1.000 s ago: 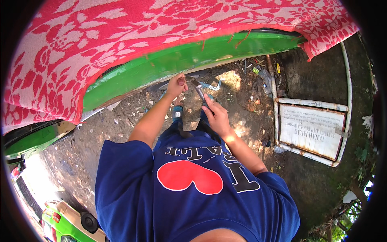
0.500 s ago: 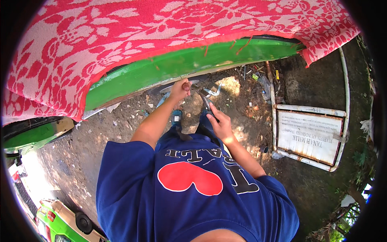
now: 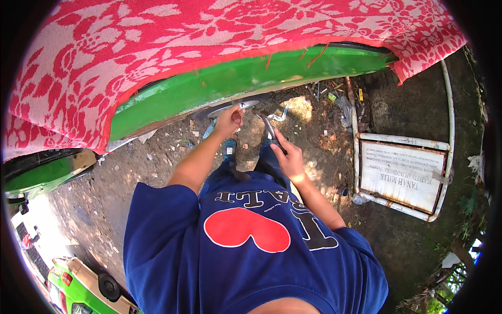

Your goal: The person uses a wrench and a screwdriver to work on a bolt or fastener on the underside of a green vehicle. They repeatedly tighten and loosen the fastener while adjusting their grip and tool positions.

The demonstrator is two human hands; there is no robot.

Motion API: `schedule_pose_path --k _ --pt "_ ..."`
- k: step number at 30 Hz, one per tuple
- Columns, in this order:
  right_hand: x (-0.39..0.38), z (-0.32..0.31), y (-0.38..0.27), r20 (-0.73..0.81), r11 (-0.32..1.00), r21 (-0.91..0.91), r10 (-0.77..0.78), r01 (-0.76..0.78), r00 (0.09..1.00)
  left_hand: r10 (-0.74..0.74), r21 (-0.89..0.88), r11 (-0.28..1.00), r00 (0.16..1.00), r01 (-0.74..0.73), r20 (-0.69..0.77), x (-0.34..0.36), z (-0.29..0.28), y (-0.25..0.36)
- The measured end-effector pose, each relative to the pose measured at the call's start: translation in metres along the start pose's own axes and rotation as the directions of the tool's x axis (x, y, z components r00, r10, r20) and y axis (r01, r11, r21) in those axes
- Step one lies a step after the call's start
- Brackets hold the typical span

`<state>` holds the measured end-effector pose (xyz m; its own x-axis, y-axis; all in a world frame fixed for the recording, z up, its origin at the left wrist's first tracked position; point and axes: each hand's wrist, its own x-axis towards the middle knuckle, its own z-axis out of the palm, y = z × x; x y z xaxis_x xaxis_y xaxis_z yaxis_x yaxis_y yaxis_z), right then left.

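Note:
My left hand is closed around a reddish-brown handle, held end-on to the camera; the rest of that tool is hard to make out. Just to its right, my right hand grips a metal hand tool with a dark handle, its upper end angled toward the left hand, a small gap apart. Behind the left hand, low by the green vehicle body, lies a pale round metal disc. A red-and-pink floral blanket is draped over the vehicle.
At the right a rusty white tubular frame with a signboard lies on the dirt ground, among litter and scraps. Another green vehicle part is at the left, and a green-and-cream car stands at the lower left.
Both hands have shifted slightly downward in the picture compared with a second earlier, and more of the pale disc shows behind my left hand. Both grips stay closed.

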<state>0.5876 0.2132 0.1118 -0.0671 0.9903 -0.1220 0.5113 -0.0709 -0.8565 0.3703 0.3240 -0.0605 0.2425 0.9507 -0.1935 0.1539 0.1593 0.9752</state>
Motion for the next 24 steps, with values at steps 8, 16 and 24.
schedule_pose_path --k 8,16,24 --pt "-0.002 0.0 -0.002 -0.01 0.999 0.033 0.011 -0.011 1.0 0.0 -0.051 0.999 1.0 0.001 0.012 0.011 0.002 -0.005" --pt "-0.006 0.001 0.005 -0.038 0.999 0.037 -0.002 0.003 0.999 -0.011 -0.047 0.999 1.0 0.011 0.008 0.016 0.003 0.003" --pt "-0.004 0.001 0.002 -0.033 1.0 0.031 0.001 0.0 0.999 -0.022 -0.04 0.999 1.0 0.023 0.016 0.019 0.003 0.001"
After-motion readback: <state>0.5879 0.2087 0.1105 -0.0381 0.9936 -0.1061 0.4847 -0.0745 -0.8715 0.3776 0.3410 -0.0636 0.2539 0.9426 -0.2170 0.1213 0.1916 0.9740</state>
